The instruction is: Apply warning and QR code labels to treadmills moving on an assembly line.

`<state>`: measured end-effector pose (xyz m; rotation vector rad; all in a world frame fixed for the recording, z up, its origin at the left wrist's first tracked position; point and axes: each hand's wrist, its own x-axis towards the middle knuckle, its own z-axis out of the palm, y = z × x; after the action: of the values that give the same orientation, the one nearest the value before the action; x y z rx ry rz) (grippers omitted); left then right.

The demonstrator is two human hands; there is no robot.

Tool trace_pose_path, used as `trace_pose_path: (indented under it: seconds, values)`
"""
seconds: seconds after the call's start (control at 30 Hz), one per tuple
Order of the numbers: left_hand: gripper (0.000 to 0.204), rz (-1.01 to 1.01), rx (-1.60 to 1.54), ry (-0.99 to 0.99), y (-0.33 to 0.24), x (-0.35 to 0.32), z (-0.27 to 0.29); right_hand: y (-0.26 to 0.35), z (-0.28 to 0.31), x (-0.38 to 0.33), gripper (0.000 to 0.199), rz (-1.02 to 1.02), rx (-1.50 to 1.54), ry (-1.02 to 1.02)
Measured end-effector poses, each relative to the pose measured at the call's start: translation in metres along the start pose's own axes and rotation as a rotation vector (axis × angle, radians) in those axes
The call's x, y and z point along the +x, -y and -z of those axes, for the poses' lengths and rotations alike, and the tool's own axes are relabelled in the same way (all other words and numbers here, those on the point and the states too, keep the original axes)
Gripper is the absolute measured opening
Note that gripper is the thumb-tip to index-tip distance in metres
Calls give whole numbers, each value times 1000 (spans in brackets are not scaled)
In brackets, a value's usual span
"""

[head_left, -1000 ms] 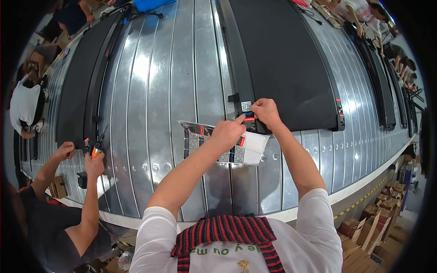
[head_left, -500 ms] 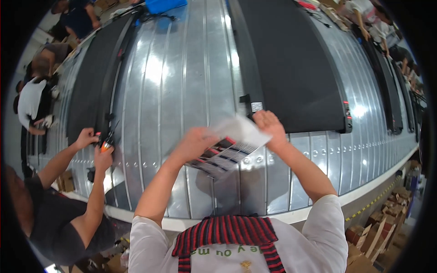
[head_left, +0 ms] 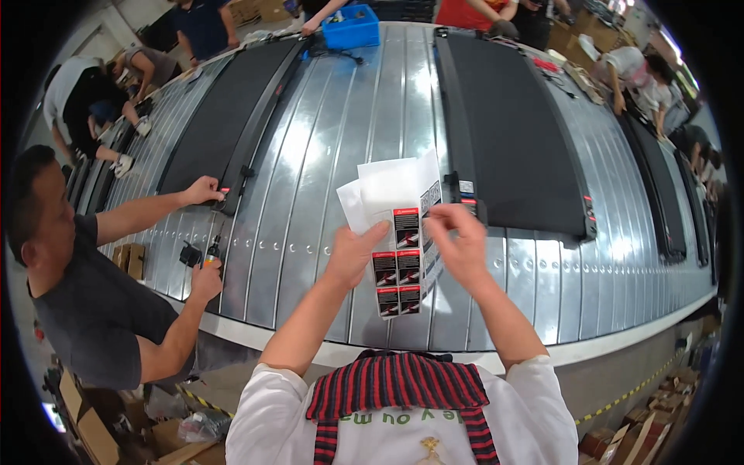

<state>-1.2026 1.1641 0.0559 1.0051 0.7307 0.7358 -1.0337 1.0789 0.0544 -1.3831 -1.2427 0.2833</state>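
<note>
My left hand (head_left: 350,254) is closed on a few white sticker sheets (head_left: 387,174), thumb on top. The front sheet carries rows of red-and-black stickers (head_left: 408,269); another one behind bears square black codes. My right hand (head_left: 461,236) has its fingers bent in a pinch at the right edge of these sheets, beside the top sticker; whatever lies between the fingertips is too small to make out. Just beyond my right hand lies a flat black treadmill (head_left: 504,132). A white-and-blue label (head_left: 466,187) sits on its near left corner, with a red one below.
Ridged metal table (head_left: 349,116) spans the view. On the left, a co-worker (head_left: 108,287) holds an electric screwdriver (head_left: 211,252) beside another treadmill (head_left: 225,116). A blue bin (head_left: 350,27) stands at the far side, where other people work. Cardboard boxes (head_left: 651,430) lie lower right.
My right hand has come back from the treadmill's corner to the sticker sheets. The sheets are now held upright and flatter toward me. The view has shifted; the co-worker's screwdriver hand has dropped away from the treadmill.
</note>
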Motion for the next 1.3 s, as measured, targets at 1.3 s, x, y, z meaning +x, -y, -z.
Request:
trace_pose_path:
  seconds: [1.3]
  values:
    - [31,-261,153,237,4,-98,-65,101,37,-102,13,-38,-73,-129]
